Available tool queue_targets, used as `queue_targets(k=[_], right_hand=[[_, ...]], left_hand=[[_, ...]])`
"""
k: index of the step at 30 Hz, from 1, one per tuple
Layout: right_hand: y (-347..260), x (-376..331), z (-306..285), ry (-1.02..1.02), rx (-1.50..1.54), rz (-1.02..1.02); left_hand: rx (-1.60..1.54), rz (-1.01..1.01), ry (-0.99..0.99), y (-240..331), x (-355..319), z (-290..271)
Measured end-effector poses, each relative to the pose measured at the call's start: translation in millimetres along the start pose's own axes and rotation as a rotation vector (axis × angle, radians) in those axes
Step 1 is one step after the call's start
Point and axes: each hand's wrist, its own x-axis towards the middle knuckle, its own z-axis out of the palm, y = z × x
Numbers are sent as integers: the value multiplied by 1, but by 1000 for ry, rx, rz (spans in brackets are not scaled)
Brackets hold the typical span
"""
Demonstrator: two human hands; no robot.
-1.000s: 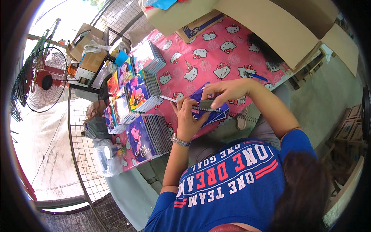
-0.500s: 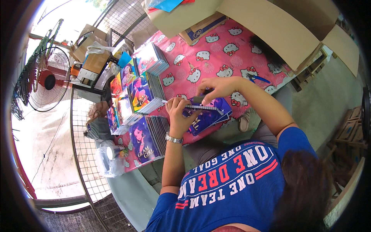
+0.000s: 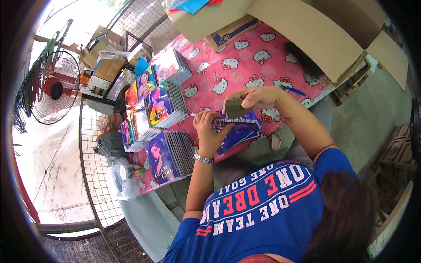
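My left hand [image 3: 209, 133] is closed round the left end of a purple notebook [image 3: 240, 134], near the pink-covered table's front edge. Its punched spine edge faces up. With my right hand [image 3: 258, 97] I grip a flat olive-green block [image 3: 236, 109], held right at that spine edge. Past the notebook's right end sticks out a thin dark wire coil [image 3: 282, 119]. Other purple notebooks seem to lie beneath, though my hands partly cover them. To the left stands a stack of spiral notebooks [image 3: 161, 154] with purple covers.
More notebook stacks [image 3: 158, 104] fill the table's left side. A blue pen-like tool [image 3: 295, 91] lies on the pink tablecloth [image 3: 228, 79]. Large open cardboard boxes [image 3: 302, 35] stand at the far right. A fan [image 3: 56, 90] is at the left, beside wire mesh.
My right hand has turned, and the olive-green block now shows broadside above the spine. The wire coil now sticks out past the notebook's right end. My left hand has shifted slightly right.
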Motion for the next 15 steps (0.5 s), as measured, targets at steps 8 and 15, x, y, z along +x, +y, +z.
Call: queue_targets(k=[8,15], right_hand=[[2,15,-10,-33,-374,130],[4,38,-19,-48,-500,171]], left_hand=[[-26,-24,-23,-1,7,-9],[20,-66,-70,-20,7,-25]])
